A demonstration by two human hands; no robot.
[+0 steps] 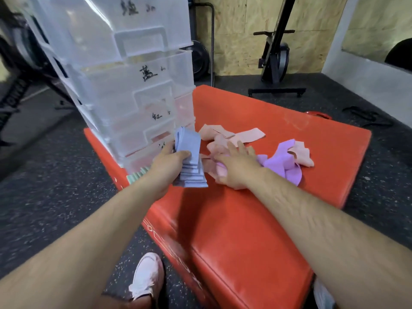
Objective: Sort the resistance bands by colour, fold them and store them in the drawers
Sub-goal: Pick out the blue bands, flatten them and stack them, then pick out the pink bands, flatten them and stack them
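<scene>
**One blue stack ready for its drawer**

The left hand (169,162) grips a stack of folded pale-blue fabric resistance bands (190,161) just beside the clear plastic drawer tower (133,85) on the left. A firm pinch should hold the folds square while a drawer opens. The right hand (236,168) lies flat, fingers straight, on loose peach-pink bands (225,136). Lilac bands (283,161) lie to their right on the red padded box (245,219).

A red padded vinyl block (245,219) sits on dark speckled rubber flooring (55,175). A black upright exercise machine (275,61) stands before chipboard wall panels (240,30). A white sneaker (148,273) rests beside the block.
</scene>
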